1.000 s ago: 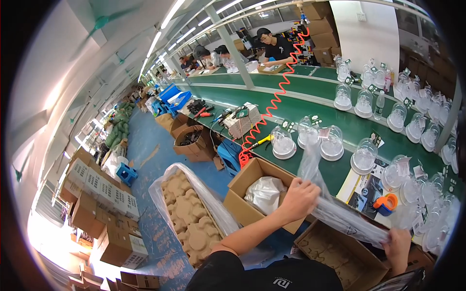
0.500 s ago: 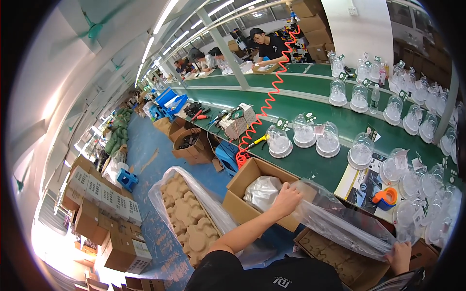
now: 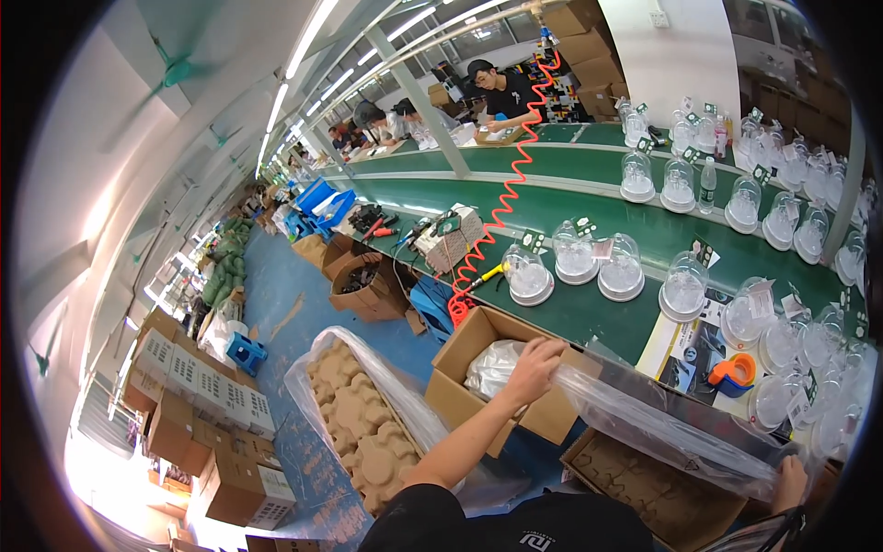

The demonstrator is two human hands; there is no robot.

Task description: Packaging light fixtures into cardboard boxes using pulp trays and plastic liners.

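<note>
Near right: long, clear, crinkled plastic bag [image 3: 667, 431] stretched sideways between the hands, beside the far green surface [image 3: 589, 324]. Left hand [image 3: 533, 370] closed in a pinch, apparently on its left end, over an open brown cardboard box [image 3: 449, 394] with a whitish plastic-wrapped bundle [image 3: 494, 366] inside. Right hand [image 3: 789, 485] closed on the right end. Step in hand looks like spreading the film; next move calls for firm grip at both ends, minding box edges.
</note>
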